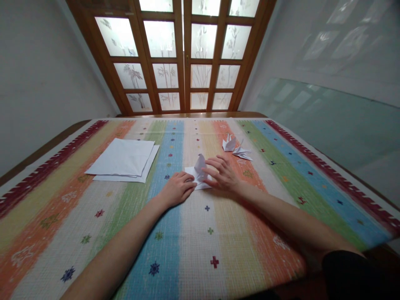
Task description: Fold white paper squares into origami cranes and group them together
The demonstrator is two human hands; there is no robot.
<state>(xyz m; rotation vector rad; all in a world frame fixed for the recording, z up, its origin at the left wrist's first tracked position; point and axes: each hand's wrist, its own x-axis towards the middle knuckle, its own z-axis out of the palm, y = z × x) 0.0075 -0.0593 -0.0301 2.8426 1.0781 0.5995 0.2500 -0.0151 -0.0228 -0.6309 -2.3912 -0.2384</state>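
Observation:
A partly folded sheet of white paper (200,163) lies on the striped tablecloth in front of me, one pointed flap standing up from its middle. My left hand (178,188) is closed at the paper's left edge, holding it down with curled fingers. From the right, my right hand (223,173) has its fingers bent around the raised flap and the right side of the same paper. Its fingertips touch the flap, and part of the paper's right side is hidden behind them.
Two folded paper cranes, one upright (229,143) and one lying wider (242,152), sit beyond my right hand. Left of my hands is a stack of white paper sheets (125,157). A patterned tablecloth (168,258) covers the table; wooden glazed doors (184,62) stand behind it.

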